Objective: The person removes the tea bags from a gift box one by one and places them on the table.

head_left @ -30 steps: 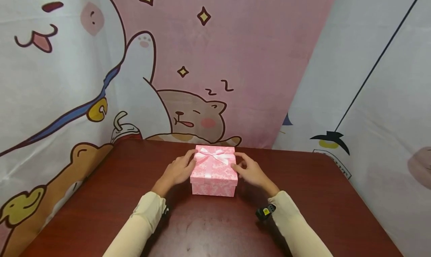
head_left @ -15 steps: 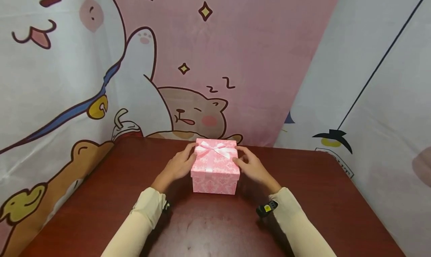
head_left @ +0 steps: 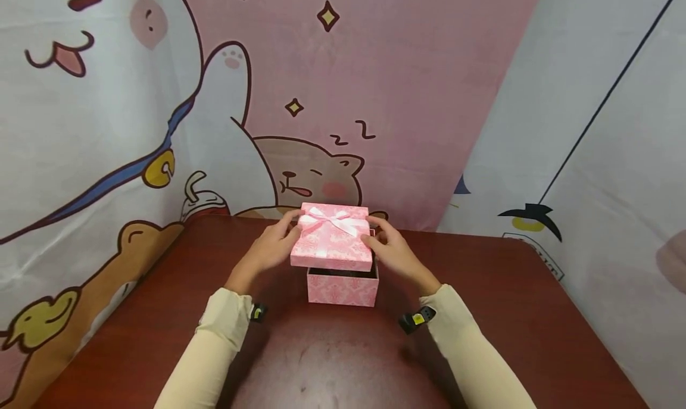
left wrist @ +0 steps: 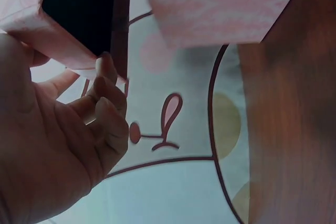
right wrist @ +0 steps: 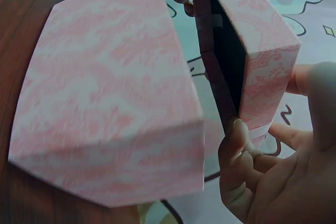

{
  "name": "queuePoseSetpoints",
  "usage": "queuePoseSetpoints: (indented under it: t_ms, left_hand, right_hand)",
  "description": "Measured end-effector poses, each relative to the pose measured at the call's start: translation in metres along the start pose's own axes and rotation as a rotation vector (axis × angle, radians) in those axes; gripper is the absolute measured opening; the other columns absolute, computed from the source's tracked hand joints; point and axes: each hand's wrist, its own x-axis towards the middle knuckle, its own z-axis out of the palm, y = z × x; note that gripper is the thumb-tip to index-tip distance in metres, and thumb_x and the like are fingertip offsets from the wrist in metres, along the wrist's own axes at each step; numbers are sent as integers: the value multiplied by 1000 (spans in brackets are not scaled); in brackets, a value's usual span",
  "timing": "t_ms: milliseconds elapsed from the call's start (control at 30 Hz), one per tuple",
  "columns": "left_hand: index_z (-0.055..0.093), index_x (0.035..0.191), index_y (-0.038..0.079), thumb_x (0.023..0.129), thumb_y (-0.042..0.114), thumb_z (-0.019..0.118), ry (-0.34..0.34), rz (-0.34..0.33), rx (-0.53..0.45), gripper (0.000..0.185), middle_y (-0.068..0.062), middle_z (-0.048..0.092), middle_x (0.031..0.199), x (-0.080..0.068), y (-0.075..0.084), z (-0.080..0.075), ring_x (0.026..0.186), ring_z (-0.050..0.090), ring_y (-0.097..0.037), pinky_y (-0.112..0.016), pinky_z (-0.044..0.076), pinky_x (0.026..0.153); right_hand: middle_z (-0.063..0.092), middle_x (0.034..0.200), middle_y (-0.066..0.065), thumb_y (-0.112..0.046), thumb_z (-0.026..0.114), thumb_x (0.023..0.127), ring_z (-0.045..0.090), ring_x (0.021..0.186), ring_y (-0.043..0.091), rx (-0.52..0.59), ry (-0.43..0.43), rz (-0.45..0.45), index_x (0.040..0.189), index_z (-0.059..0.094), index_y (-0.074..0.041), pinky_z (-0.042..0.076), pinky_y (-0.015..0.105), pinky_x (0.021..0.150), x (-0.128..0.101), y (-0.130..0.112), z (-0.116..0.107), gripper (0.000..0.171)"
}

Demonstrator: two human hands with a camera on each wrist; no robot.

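A pink patterned lid [head_left: 331, 240] with a white ribbon bow [head_left: 328, 221] hangs just above its matching pink box base [head_left: 343, 289] on the dark red table [head_left: 482, 302]. My left hand [head_left: 270, 249] grips the lid's left side and my right hand [head_left: 390, 255] grips its right side. In the left wrist view the fingers [left wrist: 107, 85] curl round the lid's edge [left wrist: 63, 45], with the base [left wrist: 220, 3] apart from it. The right wrist view shows the base [right wrist: 113, 108] and the lid [right wrist: 252, 51] with its dark inside, my fingers [right wrist: 236, 150] on its rim.
Cartoon-printed cloth [head_left: 268, 99] hangs close behind the table and along its left side. A pale curtain [head_left: 605, 129] stands on the right. Bare table surface [head_left: 332, 355] lies in front of the box, between my cream sleeves [head_left: 214, 349].
Both hands have lifted the lid off the box base; a dark gap now shows between lid and base. The lid has moved up and slightly left.
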Motion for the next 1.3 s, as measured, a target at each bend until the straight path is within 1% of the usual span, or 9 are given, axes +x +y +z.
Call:
queuePoseSetpoints:
  t_ms: [233,400,533,633,733,833,900,1100,1300]
  left_hand:
    - [35,151,23,105,38,39,-7,-32,-7,48,-19,58,131,-6,-11,-22,108,63,-34,-58,47,93]
    - [33,153,18,105,38,39,-13,-27,-4,52,-22,52,139,-12,-23,-39,113,60,-37,-60,42,99]
    - [32,153,15,106,36,39,-16,-27,-17,52,-23,52,137,-17,-34,-53,113,58,-39,-60,41,99]
    - [32,153,13,106,35,39,-11,-34,-25,52,-23,53,132,-20,-41,-64,111,58,-39,-59,42,97]
    - [31,154,13,107,35,37,-8,-46,-12,52,-24,53,132,-24,-46,-72,111,58,-39,-60,41,96]
    - [31,154,14,107,35,35,-11,-77,-3,52,-26,52,134,-28,-51,-78,114,56,-42,-62,40,98]
    - [30,154,14,107,35,34,-18,-93,5,52,-27,48,139,-31,-55,-80,119,54,-44,-65,38,99]
    - [28,155,16,107,35,34,-61,-151,-2,52,-27,37,150,-37,-68,-86,129,43,-48,-70,30,103]
    - [24,157,16,107,34,32,-80,-195,-12,54,-27,33,152,-39,-76,-94,130,39,-49,-72,27,103]
  right_hand:
    - [62,122,19,-26,60,99,62,87,25,-2,-27,15,148,41,-12,53,36,66,13,-11,19,54]
    - [58,128,15,-27,60,99,63,92,26,-15,-37,21,148,42,-13,53,33,69,24,-18,35,54]
    - [61,122,14,-28,60,99,63,82,23,-13,-66,23,148,41,-13,51,29,65,32,-26,50,55]
    - [62,114,15,-27,60,99,61,76,33,5,-89,28,149,40,-12,50,29,60,36,-33,60,56]
    - [63,108,13,-28,59,99,60,77,42,9,-110,43,151,38,-12,53,35,60,40,-38,69,58]
    - [62,102,13,-30,59,99,60,74,46,2,-130,55,151,37,-12,55,43,63,44,-41,79,60]
    - [61,99,11,-30,58,99,61,71,45,-23,-142,59,152,36,-12,55,44,64,47,-41,85,60]
    - [58,88,12,-31,59,98,63,56,28,-116,-172,87,152,37,-11,53,33,56,56,-42,101,61]
    - [60,93,10,-30,60,98,62,51,23,-158,-206,116,151,37,-7,54,33,53,67,-53,112,63]
